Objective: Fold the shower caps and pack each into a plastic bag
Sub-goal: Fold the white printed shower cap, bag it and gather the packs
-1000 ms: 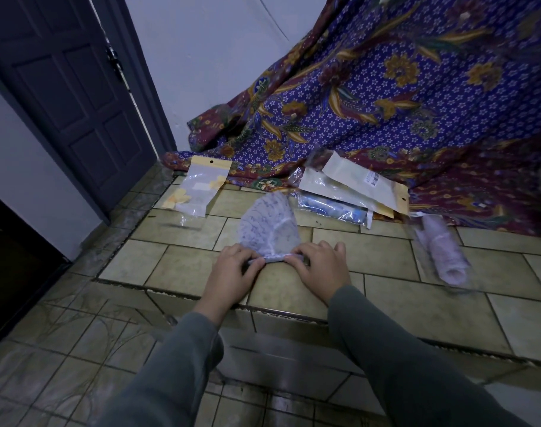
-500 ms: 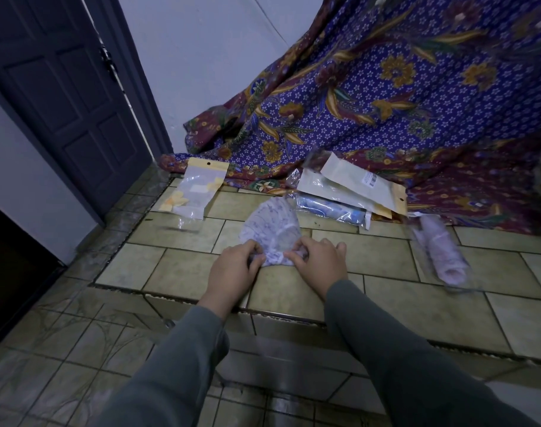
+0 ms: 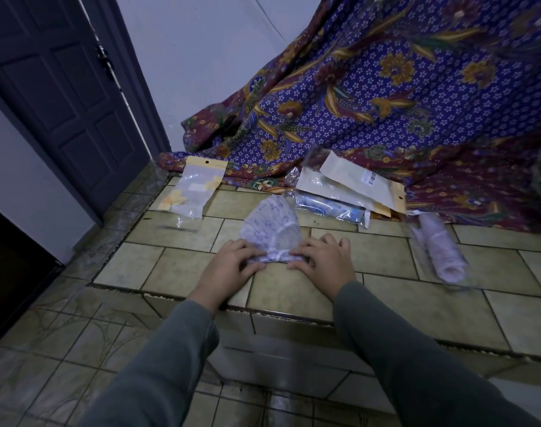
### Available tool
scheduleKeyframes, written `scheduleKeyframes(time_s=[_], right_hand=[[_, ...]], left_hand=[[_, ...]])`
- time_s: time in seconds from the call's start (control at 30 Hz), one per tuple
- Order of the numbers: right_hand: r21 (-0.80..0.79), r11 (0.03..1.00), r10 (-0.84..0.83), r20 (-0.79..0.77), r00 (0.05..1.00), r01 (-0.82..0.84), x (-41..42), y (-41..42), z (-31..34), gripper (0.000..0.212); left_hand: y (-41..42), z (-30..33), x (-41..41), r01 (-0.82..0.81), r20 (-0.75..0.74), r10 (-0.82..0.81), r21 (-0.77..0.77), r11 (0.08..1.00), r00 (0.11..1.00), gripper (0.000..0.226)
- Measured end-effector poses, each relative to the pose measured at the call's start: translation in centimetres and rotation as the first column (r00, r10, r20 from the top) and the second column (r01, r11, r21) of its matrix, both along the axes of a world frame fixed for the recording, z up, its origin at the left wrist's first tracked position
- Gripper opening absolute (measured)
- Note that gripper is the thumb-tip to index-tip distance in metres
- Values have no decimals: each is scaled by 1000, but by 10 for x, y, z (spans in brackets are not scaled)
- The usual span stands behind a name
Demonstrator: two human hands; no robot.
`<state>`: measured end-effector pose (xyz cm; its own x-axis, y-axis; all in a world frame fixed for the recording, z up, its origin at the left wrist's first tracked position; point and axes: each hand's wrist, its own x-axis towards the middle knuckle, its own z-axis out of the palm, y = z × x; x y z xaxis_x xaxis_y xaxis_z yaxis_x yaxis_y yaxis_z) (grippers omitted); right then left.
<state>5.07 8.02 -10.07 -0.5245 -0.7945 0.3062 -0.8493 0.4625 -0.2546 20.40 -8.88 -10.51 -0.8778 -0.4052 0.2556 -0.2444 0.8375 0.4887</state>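
Cap (image 3: 270,229) mid-fold on tile.
Pinched at near edge by left hand (image 3: 232,263) and right hand (image 3: 323,261); slick film, likely to spring open if released.

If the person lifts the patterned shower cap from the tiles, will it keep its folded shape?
Probably not. The shower cap looks thin and crinkled, so it should flop open. Both hands, left hand and right hand, hold its gathered edge, suggesting it springs back. It likely weighs very little.

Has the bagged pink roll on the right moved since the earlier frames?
No. The pink roll lies on the same tiles of the floor, just below the patterned cloth.
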Motion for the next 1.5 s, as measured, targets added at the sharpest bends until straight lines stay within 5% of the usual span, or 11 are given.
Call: scheduleKeyframes(time_s=[0.23, 0.43, 0.57, 0.73, 0.87, 1.0, 1.1, 1.2, 1.33, 1.5], right_hand=[[-25, 1000, 1, -46, 999, -2, -1, 0, 1, 25], [-5, 999, 46, -98, 994, -46, 1, -2, 3, 25], [7, 1000, 11, -49, 999, -11, -1, -7, 5, 26], [52, 998, -45, 32, 998, 43, 1, -15, 6, 25], [-11, 996, -88, -51, 995, 88, 2, -16, 5, 25], [18, 993, -117, -105, 988, 120, 1, -21, 2, 18], [-55, 997, -66, -220, 973, 55, -1, -21, -1, 8], [-86, 995, 18, -343, 939, -50, -5, -19, -3, 12], [-22, 999, 37, -189, 981, -42, -5, -14, -4, 40], [34, 999, 16, -12, 1000, -16, -11, -13, 5, 34]], left_hand=[[1, 1, 1, -5, -39, 2, -59, 998, 999, 24], [9, 4, 1, 17, -26, -26, -293, 956, 999, 36], [9, 6, -3, -18, -8, 17, -202, 979, 1000, 40], [10, 12, -7, -69, 39, 73, -86, 994, 997, 19], [10, 17, -9, -83, 22, 83, 21, 996, 996, 8], [7, 7, -11, -122, -4, 122, -67, 990, 993, 4], [7, 2, -14, -109, -18, 108, -195, 975, 994, 22], [6, 5, -14, -46, -35, 41, -168, 985, 999, 36], [-1, 8, -8, -30, -27, 27, -112, 993, 999, 35], [-5, 2, 2, -25, -38, 25, 0, 1000, 999, 36]])
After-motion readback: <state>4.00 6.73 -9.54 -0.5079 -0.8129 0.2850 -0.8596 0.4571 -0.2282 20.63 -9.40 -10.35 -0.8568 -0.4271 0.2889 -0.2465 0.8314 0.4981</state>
